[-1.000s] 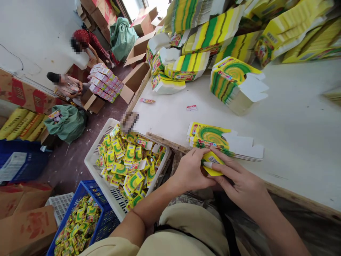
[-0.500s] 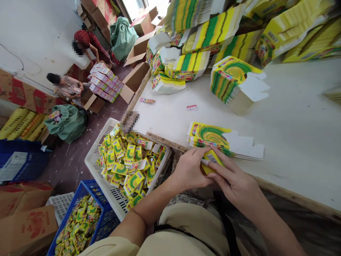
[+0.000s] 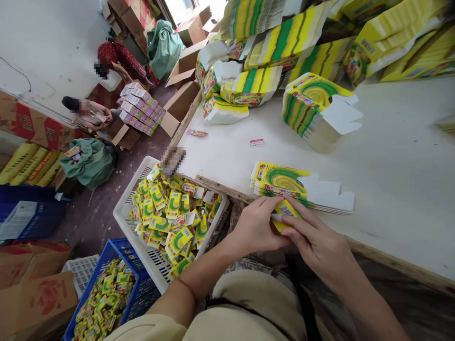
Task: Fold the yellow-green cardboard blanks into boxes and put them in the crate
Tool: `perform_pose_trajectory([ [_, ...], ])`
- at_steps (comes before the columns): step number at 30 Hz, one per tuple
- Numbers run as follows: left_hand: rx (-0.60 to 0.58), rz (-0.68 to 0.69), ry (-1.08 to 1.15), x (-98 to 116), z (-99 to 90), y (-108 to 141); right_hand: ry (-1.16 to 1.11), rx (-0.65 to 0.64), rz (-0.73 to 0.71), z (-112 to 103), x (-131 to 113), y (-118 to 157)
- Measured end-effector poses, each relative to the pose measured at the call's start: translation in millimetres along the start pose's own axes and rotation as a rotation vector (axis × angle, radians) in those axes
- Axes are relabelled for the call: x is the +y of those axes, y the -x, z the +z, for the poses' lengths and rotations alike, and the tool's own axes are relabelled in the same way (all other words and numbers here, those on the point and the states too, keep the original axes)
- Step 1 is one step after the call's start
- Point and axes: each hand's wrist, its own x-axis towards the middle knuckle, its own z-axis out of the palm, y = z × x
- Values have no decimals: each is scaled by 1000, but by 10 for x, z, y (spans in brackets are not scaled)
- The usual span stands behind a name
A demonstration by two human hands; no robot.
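Now holding small yellow box (image 3: 288, 212) between left hand (image 3: 256, 226) and right hand (image 3: 322, 241), near side of flat carton stack (image 3: 282, 178), right of white crate (image 3: 124, 208).

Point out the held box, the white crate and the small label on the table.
Held box (image 3: 286, 209): head view, on its barcoded face.
White crate (image 3: 124, 205): head view, on its bare left wall.
Label (image 3: 257, 142): head view, on its middle.

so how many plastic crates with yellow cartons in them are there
2 in view: a white plastic crate by the edge of the white table, and a blue plastic crate at its lower left. Others may be hidden.
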Motion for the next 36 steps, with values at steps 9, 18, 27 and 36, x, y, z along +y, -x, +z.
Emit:
perform_pose_trajectory([
  [9, -13, -18, 7, 5, -14, -16, -30, 5, 23, 49, -3, 29],
  [18, -42, -32, 3, -3, -4, -12, -14, -10, 40, 50, -3, 32],
  [27, -52, -35, 5, 9, -3, -8, -18, -1, 47, 50, 20, 41],
  [36, -63, -50, 17, 7, 9, -7, -30, 4, 54, 28, 8, 24],
])
